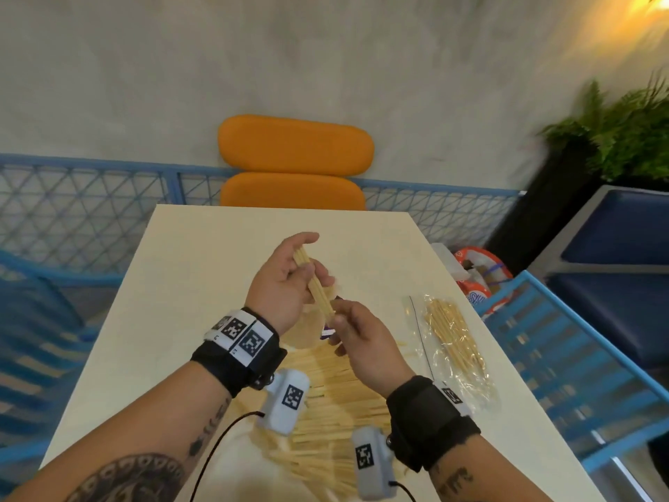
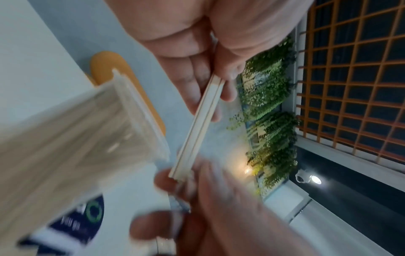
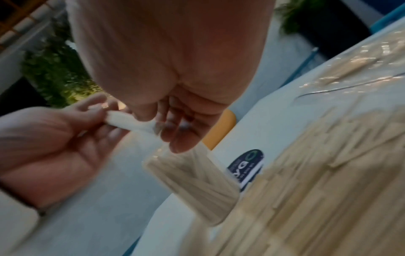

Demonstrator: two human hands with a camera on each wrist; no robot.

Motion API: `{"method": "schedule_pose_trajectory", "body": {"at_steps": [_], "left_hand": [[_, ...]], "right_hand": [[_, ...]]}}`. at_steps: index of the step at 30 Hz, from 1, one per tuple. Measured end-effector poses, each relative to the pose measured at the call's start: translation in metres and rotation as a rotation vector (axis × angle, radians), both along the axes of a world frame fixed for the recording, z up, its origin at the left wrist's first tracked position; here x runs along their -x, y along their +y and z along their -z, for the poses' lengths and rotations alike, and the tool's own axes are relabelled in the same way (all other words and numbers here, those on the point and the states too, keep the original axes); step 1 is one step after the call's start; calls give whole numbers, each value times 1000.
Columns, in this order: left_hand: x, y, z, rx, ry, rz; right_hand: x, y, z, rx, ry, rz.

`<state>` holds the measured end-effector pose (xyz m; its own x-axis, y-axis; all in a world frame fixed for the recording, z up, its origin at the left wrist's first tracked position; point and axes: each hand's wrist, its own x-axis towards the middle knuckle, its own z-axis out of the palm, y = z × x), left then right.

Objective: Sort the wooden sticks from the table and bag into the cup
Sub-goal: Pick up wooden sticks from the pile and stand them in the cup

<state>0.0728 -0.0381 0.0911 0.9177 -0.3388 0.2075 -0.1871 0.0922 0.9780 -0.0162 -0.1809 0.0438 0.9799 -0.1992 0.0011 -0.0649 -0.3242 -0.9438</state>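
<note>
Loose sticks (image 1: 325,411): nearest the camera; a broad spread of pale wooden sticks lying flat on the counter (image 1: 188,269), on the near side of the cup and partly under both wrists.
Held sticks (image 1: 314,282): a small aligned bundle raised above the cup, slanting from far-left to near-right; in the left wrist view (image 2: 197,124) they lie side by side, flat.
Left hand (image 1: 282,280): palm turned inward, grip closed on the far end of the held sticks, thumb and fingers (image 2: 197,78) curled around them.
Right hand (image 1: 365,342): just on the near-right side of the cup; grip pinching the near end of the same bundle between thumb and fingertips, remaining fingers loosely curled.
Cup (image 1: 307,327): clear plastic, on the counter directly beneath the hands, largely hidden in the head view; the right wrist view (image 3: 192,183) shows it packed with sticks, blurred.
Label card (image 3: 246,168): dark blue and white, with a green ring, touching the cup on its near-right side; text unreadable.
Bag (image 1: 452,349): clear plastic, flat on the counter well to the right of the cup, holding more sticks lengthwise.
Orange chair (image 1: 295,161): beyond the cup, at the far edge of the counter.
Plant (image 1: 622,128): far right of the cup, in a dark planter.
Printed bag (image 1: 478,273): right of the cup, off the counter edge, red and white.
</note>
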Motion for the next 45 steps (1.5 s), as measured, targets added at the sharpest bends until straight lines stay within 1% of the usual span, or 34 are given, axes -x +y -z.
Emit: {"method": "schedule_pose_trajectory", "body": {"at_steps": [1, 2, 3, 6, 9, 11, 13, 15, 19, 23, 25, 28, 30, 32, 34, 35, 37, 39, 40, 42, 44, 45], "left_hand": [[-9, 4, -2, -15, -20, -39], [-18, 9, -2, -40, -40, -79], [-25, 12, -3, -60, -56, -111], [-41, 17, -2, -131, -126, -161], [-41, 15, 4, -239, -208, -171], [-36, 13, 9, -253, -239, -158], [-34, 10, 16, -264, -265, -136], [-34, 8, 22, -320, -284, -99], [-33, 4, 38, -544, -273, 45], [-28, 4, 59, -766, -429, 51], [-27, 5, 68, -802, -469, 77], [-24, 9, 72, -742, -549, 93], [-23, 12, 68, -666, -524, 81], [-21, 18, 62, -605, -465, 34], [-15, 25, 57, -503, -432, -78], [-10, 30, 55, -439, -395, -145], [5, 40, 54, -317, -238, -237], [20, 50, 59, -198, -48, -251], [26, 54, 65, -176, 15, -245], [37, 62, 78, -210, 90, -232], [46, 67, 91, -252, 131, -215], [50, 68, 96, -268, 149, -205]], "right_hand": [[0, -3, 5, -1, 6, 39], [0, -6, 11, 55, 19, 72], [1, -9, 16, 150, 25, 91], [-8, -6, 19, 462, 7, 24], [-30, 0, 13, 776, 7, -30], [-41, 3, 11, 905, 12, -39], [-45, 4, 12, 933, 16, -32], [-44, 3, 16, 939, 11, -16], [-43, 2, 16, 926, 24, -9], [-40, 7, 10, 890, 48, -27], [-39, 6, 8, 852, 54, -57], [-35, -1, 1, 763, 81, -107], [-27, -7, -5, 730, 121, -103], [-14, -11, -8, 765, 114, -67], [6, -16, -6, 829, 121, -40], [17, -16, -5, 867, 151, -56], [44, -12, 0, 921, 254, -132], [69, -1, 5, 946, 367, -234], [81, 7, 7, 956, 417, -284], [98, 23, 14, 977, 507, -365], [110, 36, 24, 997, 550, -402], [112, 41, 29, 1016, 543, -409]]}}
